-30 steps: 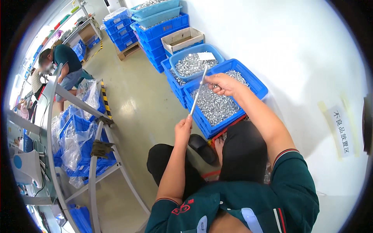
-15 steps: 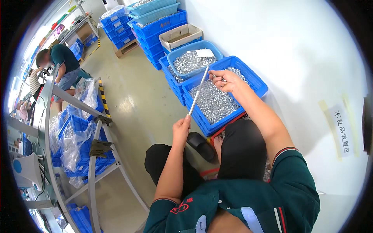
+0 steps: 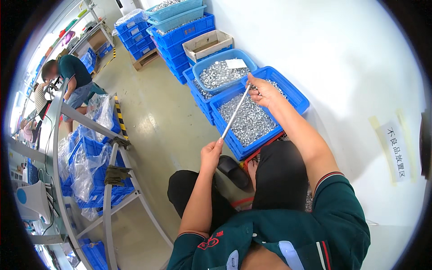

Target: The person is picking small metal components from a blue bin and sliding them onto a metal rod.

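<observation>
A thin, straight metal rod [image 3: 234, 114] slants up and to the right between my hands. My left hand [image 3: 211, 154] is closed around its lower end. At the upper end my right hand [image 3: 262, 91] pinches with thumb and forefinger, its other fingers curled; whether a small part lies in them is hidden. Below the rod and right hand stands a blue plastic basket [image 3: 294, 100] filled with small shiny metal pieces [image 3: 252, 122] that look like nuts. Behind it, a lighter blue basket [image 3: 245, 55] holds similar pieces, with a white slip of paper [image 3: 236, 64] on top.
Further back are a worn white box [image 3: 220, 37] and stacked blue crates [image 3: 182, 38]. On the left, a grey metal frame [image 3: 108, 211] stands before blue crates with clear plastic bags [image 3: 83, 175]. A person [image 3: 76, 74] bends at a bench beyond. A white wall rises right.
My right hand has come in to the rod's upper end and now closes at it; before, it was just beside the tip. The rod has tilted and dropped slightly to the right.
</observation>
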{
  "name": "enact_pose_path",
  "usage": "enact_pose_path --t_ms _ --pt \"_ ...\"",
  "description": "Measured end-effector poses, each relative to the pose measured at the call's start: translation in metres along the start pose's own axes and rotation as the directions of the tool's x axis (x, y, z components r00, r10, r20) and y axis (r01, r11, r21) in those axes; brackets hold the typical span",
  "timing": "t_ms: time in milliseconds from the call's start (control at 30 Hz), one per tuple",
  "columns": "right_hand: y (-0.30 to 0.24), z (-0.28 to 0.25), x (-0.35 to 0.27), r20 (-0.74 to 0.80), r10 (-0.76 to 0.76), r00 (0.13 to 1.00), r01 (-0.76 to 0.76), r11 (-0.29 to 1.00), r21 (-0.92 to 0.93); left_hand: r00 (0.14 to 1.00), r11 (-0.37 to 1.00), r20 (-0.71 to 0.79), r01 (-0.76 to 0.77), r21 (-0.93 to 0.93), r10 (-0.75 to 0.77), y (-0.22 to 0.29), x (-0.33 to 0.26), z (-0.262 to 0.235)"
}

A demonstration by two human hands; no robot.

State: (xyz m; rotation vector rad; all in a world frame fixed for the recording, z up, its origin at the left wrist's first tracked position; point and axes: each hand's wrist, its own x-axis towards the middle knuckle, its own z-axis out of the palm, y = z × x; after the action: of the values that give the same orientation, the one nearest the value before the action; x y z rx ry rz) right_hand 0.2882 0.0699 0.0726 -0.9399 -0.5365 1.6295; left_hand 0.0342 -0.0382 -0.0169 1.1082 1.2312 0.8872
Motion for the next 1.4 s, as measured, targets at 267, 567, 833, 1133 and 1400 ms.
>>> enact_pose_path --t_ms 267,567,833,1133,1400 --pt "-0.003 0.006 -0.005 0.007 -0.285 0.959 0.228 0.752 -0.618 0.994 0.991 -0.075 -0.065 0.118 0.074 -0.002 0.000 -0.002" --pt "0.006 0.018 -0.010 0.095 0.061 0.994 -0.021 0.927 -0.375 0.997 0.998 -0.072 -0.004 0.063 0.008 0.002 0.003 -0.002" --pt "0.001 -0.001 -0.002 -0.120 0.318 0.941 -0.331 0.936 -0.117 0.999 0.999 -0.051 0.014 -0.036 -0.016 0.013 -0.003 -0.002" --pt "0.002 -0.003 -0.002 -0.066 0.289 0.955 -0.277 0.949 0.150 0.998 1.000 -0.056 -0.007 -0.008 0.006 0.004 0.000 -0.004" --pt "0.012 -0.022 0.013 -0.078 0.393 0.916 -0.385 0.917 0.105 0.997 1.000 -0.069 0.016 0.018 -0.015 0.003 0.001 -0.005"
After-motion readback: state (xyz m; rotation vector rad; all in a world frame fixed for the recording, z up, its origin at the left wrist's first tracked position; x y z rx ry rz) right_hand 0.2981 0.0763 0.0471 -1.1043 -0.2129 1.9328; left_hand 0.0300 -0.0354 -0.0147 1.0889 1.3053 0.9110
